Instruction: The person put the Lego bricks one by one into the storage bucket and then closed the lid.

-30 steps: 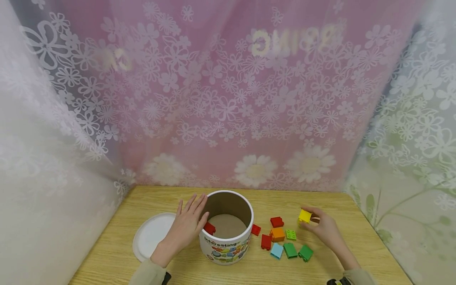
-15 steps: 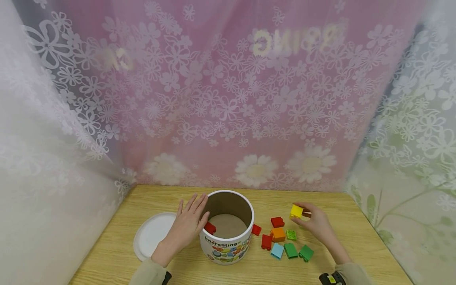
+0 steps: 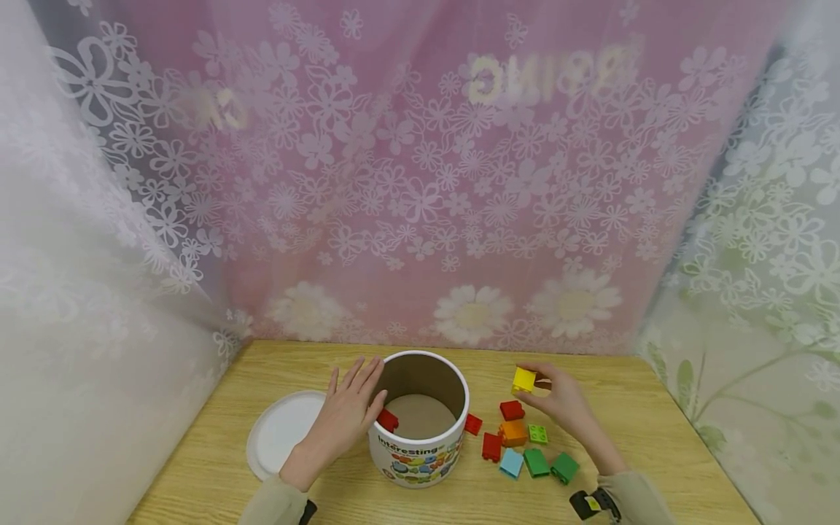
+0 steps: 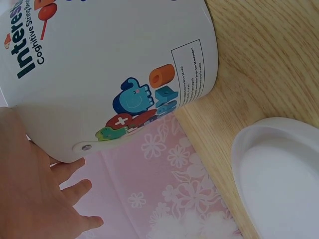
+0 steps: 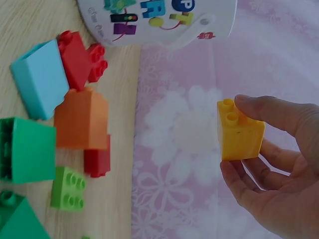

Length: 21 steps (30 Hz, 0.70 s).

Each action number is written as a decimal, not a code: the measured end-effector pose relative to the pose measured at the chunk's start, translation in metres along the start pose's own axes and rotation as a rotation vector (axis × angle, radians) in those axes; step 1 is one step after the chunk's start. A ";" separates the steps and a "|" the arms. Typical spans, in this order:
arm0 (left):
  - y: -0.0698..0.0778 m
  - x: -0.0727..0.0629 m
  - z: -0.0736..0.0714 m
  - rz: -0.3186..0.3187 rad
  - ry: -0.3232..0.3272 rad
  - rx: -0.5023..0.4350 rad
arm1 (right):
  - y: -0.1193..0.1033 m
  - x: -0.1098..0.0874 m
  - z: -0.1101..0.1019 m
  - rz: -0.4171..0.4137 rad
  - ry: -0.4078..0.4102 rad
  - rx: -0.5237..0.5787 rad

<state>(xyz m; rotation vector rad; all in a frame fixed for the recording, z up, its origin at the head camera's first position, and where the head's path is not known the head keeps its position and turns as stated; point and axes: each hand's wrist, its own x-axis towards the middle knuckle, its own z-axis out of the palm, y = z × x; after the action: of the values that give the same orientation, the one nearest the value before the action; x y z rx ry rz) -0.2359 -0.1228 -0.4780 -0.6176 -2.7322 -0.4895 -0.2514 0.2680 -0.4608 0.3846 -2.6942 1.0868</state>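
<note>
Between thumb and fingers, my right hand (image 3: 566,399) pinches a yellow toy brick (image 3: 523,380) above the table, to the right of a white printed bucket (image 3: 420,467). The right wrist view shows the yellow brick (image 5: 241,132) with its studs toward the thumb. My left hand (image 3: 341,415) rests with straight fingers against the left side of the bucket's rim. A red brick (image 3: 387,420) shows inside the bucket, partly hidden by the near rim. In the left wrist view, the hand (image 4: 40,189) touches the bucket wall (image 4: 109,59).
Several loose bricks lie right of the bucket: an orange one (image 3: 513,433), a light blue one (image 3: 511,463), a lime one (image 3: 538,434), green ones (image 3: 536,462) and red ones (image 3: 491,447). A white lid (image 3: 282,430) lies at the left. Flowered curtains (image 3: 420,219) surround the wooden table.
My right hand has moved left toward the bucket and slightly farther back, carrying the yellow brick. The left hand has stayed at the rim.
</note>
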 end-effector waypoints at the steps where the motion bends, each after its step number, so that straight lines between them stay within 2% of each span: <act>1: 0.000 0.000 0.000 -0.001 -0.003 0.003 | -0.003 0.002 0.001 0.000 -0.004 0.007; 10: 0.002 0.001 -0.003 -0.009 -0.024 0.014 | -0.028 0.014 0.007 -0.039 -0.016 0.044; 21: 0.002 0.000 -0.003 -0.001 -0.005 0.003 | -0.052 0.031 0.022 -0.087 -0.056 0.131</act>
<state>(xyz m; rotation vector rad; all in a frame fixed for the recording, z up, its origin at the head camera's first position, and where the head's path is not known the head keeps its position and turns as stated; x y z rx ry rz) -0.2347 -0.1225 -0.4744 -0.6170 -2.7375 -0.4844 -0.2661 0.2116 -0.4333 0.5566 -2.6342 1.2482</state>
